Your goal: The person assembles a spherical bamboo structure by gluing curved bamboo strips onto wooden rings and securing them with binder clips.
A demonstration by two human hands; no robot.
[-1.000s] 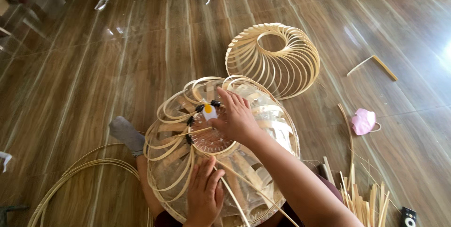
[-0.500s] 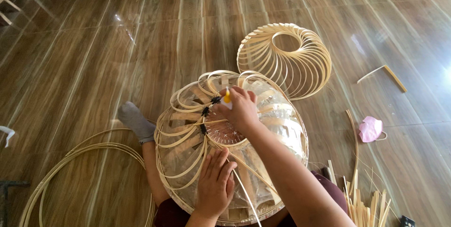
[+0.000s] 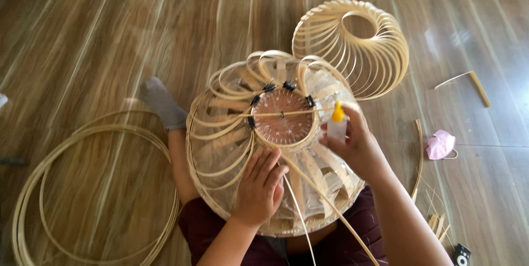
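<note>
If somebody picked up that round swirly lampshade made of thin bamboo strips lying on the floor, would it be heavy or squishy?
The finished swirly bamboo-strip lampshade is probably light, since it is mostly open gaps between thin strips. It would likely flex a little if squeezed, because each strip is a thin curved band. A push might make it rock or roll, as its outline is rounded.

Two woven pale bamboo-strip lampshade frames: one in the lap (image 3: 231, 150), one on the floor (image 3: 352, 45). One small white glue bottle with yellow cap (image 3: 336, 124). One crumpled pink face mask (image 3: 441, 145). Five small black binder clips (image 3: 289, 85) show.
</note>
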